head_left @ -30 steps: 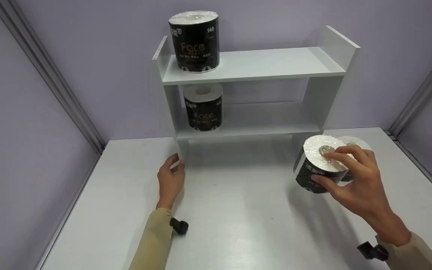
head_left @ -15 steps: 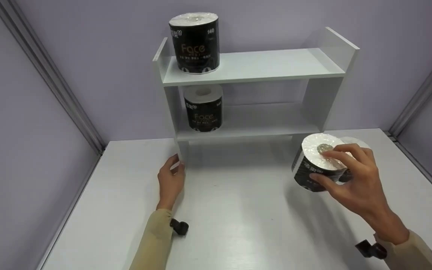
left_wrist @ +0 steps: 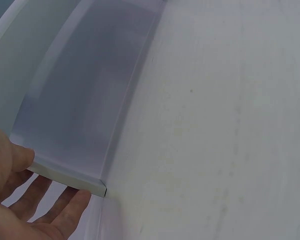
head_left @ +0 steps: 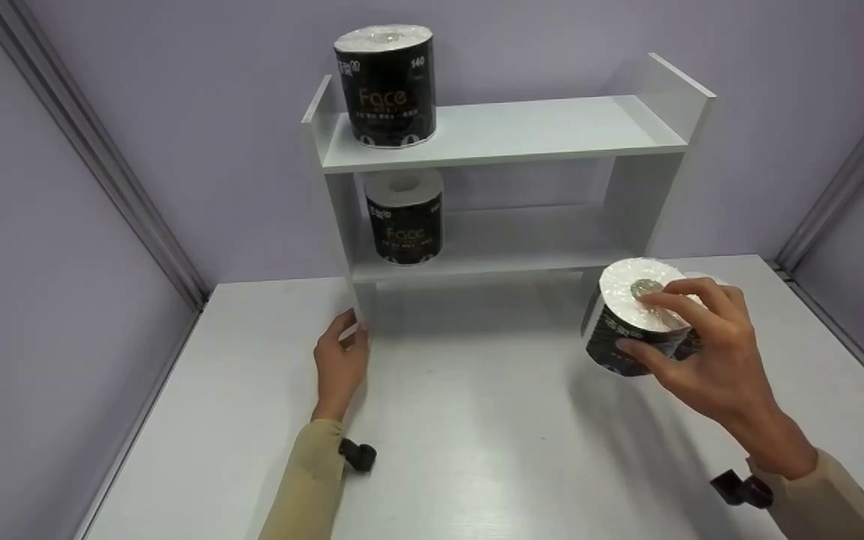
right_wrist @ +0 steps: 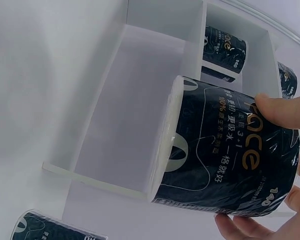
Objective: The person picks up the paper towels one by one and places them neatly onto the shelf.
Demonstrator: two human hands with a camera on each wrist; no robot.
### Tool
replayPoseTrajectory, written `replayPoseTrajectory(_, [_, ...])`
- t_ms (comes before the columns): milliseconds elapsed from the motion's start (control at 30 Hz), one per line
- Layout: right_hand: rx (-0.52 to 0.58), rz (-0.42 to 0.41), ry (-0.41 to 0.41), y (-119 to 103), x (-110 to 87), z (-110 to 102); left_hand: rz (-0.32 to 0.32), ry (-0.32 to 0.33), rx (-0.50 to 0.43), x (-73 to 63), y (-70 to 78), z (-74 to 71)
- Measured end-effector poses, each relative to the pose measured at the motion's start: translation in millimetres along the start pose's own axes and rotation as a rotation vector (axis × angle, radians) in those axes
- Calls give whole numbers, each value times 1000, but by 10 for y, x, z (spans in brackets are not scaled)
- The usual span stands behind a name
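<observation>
My right hand (head_left: 717, 360) grips a wrapped toilet roll (head_left: 612, 341) with a black label, thumb on the near side and fingers at the top rim. The roll is tilted and held above the table, near the right end of a white shelf unit (head_left: 552, 127). In the right wrist view, the held roll (right_wrist: 220, 150) shows gold "Face" lettering. My left hand (head_left: 340, 367) is low at the unit's left side. From the left wrist view, thumb and fingers lie on opposite sides of the side panel (left_wrist: 65, 177), pinching its edge.
One wrapped roll (head_left: 388, 94) stands at the left of the top shelf, another (head_left: 406, 229) below it on the middle shelf. A further roll (right_wrist: 55, 227) stands on the table, mostly hidden behind the held one in the head view. Purple-grey walls (head_left: 64, 300) enclose the table.
My right hand has drifted slightly up and left with the toilet roll, covering more of the roll behind. The left hand keeps its hold on the side panel.
</observation>
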State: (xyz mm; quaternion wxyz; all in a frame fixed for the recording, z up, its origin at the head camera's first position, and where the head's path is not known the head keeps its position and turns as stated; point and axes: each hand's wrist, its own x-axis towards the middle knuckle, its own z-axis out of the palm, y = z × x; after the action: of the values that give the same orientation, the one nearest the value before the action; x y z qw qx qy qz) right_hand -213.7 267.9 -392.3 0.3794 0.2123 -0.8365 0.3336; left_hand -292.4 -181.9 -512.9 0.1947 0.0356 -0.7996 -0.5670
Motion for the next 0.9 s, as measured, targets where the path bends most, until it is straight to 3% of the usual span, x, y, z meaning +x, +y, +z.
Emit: replayPoseTrajectory(900, [0, 10, -9, -56, 98, -1, 1, 3, -2, -6, -10, 0])
